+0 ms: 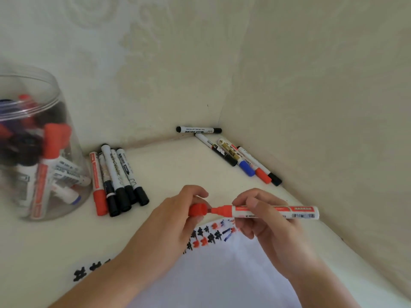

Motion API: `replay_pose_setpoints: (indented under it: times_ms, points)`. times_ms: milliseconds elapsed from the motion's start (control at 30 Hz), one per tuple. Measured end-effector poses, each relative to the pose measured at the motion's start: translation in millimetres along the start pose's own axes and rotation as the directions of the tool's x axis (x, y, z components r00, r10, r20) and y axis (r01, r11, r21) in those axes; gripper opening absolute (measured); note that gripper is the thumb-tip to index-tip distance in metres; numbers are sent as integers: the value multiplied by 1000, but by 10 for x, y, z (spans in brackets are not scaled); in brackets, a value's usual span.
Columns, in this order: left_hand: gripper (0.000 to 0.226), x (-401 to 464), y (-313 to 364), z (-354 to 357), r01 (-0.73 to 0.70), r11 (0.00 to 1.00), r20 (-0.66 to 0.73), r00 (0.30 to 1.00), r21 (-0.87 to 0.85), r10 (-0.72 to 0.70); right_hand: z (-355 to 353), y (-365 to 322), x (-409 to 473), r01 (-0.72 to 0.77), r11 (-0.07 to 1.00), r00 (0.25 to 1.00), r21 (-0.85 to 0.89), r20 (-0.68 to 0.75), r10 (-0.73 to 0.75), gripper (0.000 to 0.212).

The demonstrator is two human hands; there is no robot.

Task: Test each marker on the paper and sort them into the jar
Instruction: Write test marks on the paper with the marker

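My right hand [264,221] grips a red-tipped white marker [295,211] held level above the paper. My left hand [178,216] pinches its red cap [197,210], which sits just off the exposed tip. The white paper [222,270] lies under both hands and carries rows of black, red and blue test marks. A clear plastic jar [33,141] at the far left holds several markers, red, black and blue.
Several markers [117,181], one red and the others black-capped, lie in a bunch beside the jar. Another group [242,161] of black, blue and red markers lies in the far corner against the walls. The cream surface meets walls behind and on the right.
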State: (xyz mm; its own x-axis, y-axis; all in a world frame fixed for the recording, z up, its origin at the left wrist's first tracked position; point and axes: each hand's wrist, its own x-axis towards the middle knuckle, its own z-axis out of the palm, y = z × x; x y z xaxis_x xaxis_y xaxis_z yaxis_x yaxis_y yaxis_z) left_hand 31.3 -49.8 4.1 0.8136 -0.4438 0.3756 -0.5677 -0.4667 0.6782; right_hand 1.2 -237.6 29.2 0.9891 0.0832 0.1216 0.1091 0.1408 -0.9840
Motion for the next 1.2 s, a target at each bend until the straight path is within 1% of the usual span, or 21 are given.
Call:
replay_pose_setpoints:
  times_ms: [67,133,167,267,300,367,433,533,600,667,767,800,867,900,933,967,1033,1100,1133,1167,1200]
  points:
    - [34,-20,11,12,-36,999,23,999,30,36,27,21,-10,-30,995,1000,-91,-11,29,17]
    - [30,-28,36,-1,-109,991,49,993,84,105,70,34,-16,-65,987,998,-145,-21,63,10]
    - [29,-23,52,-19,-133,987,57,990,86,128,93,36,-20,-81,988,997,-132,-21,79,7]
    - [31,-5,72,-87,-120,993,71,990,11,119,133,20,-24,-100,994,995,-45,-32,99,19]
    - [31,-6,73,-107,-113,993,58,992,20,112,147,10,-22,-97,995,994,-23,-50,96,22]
    - [35,-15,76,-141,-140,983,15,990,117,139,183,-2,-19,-91,996,992,14,-90,92,27]
    - [37,-28,103,-157,-183,958,24,983,221,182,232,3,-17,-100,993,986,57,-130,107,30]
    - [37,-43,150,-149,-214,944,33,977,250,213,310,-2,-13,-113,986,979,126,-155,132,30]
    - [34,-49,171,-154,-231,937,0,971,262,239,360,-17,-7,-104,984,980,146,-156,127,30]
    - [34,-61,191,-179,-232,943,-20,970,239,243,395,-34,3,-104,983,981,148,-145,126,29]
    - [43,-49,247,-264,-118,990,-41,992,80,122,408,-78,70,-140,984,987,112,-60,148,28]
    - [42,-41,257,-296,-105,993,-79,991,46,108,411,-102,106,-165,984,986,73,-11,166,31]
    - [29,-1,280,-436,-102,995,-188,977,1,101,439,-154,193,-198,980,977,-29,72,199,46]
    - [22,26,292,-549,-96,995,-259,962,-22,87,457,-176,237,-212,975,974,-66,71,217,50]
    - [20,39,299,-686,-91,995,-345,936,-50,68,468,-188,280,-232,968,970,-91,49,237,53]
    - [19,39,303,-837,-91,993,-440,896,-76,49,471,-195,322,-259,960,965,-111,16,262,53]
    - [13,4,305,-1170,-101,992,-637,770,-75,31,485,-190,404,-315,939,949,-139,-41,312,45]
    - [4,-68,336,-1492,-140,989,-769,636,-44,56,532,-176,483,-339,926,941,-168,-61,334,41]
    - [2,-105,348,-1636,-155,988,-810,579,10,99,567,-163,523,-335,925,942,-181,-75,327,42]
    - [1,-140,358,-1772,-133,986,-832,531,102,158,602,-146,567,-328,925,945,-194,-91,315,41]
    - [2,-164,365,-1897,-76,976,-839,501,203,214,642,-125,613,-318,926,947,-204,-107,302,38]
